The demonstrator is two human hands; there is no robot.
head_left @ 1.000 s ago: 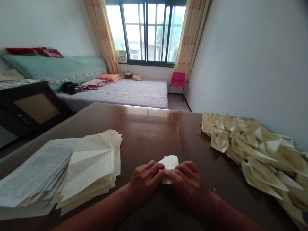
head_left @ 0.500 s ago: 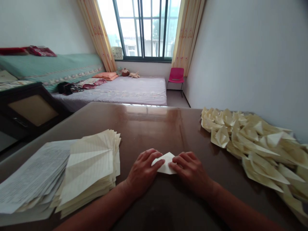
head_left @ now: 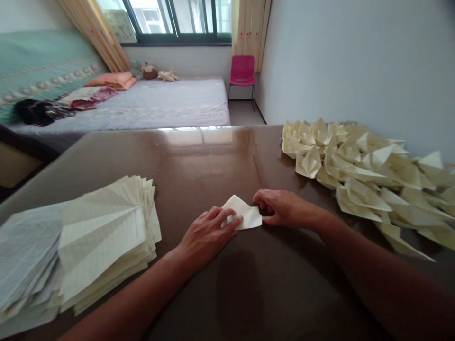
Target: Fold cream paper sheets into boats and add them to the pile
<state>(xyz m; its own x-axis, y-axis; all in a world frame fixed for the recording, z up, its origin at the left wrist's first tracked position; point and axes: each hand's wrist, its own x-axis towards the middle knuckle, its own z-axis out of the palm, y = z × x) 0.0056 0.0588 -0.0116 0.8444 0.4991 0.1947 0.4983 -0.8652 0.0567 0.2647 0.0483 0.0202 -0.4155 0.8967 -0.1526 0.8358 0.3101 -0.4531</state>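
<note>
Under the left hand [head_left: 209, 232] and right hand [head_left: 282, 208] spreads a brown table [head_left: 192, 173], with a heap of folded papers [head_left: 359, 166] beyond the right and stacked sheets [head_left: 103, 239] outside the left. The left lies loosely spread on a small folded paper [head_left: 250, 216]; the right gapes, half-curled, at its edge.

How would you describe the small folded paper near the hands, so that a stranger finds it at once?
Start at the brown table, in front of the bed. Near its middle, the folded paper lies partly under the left hand, with the right hand at its right edge. Unlike the stacked sheets at left and the heaped paper shapes at right, it lies by itself.
</note>
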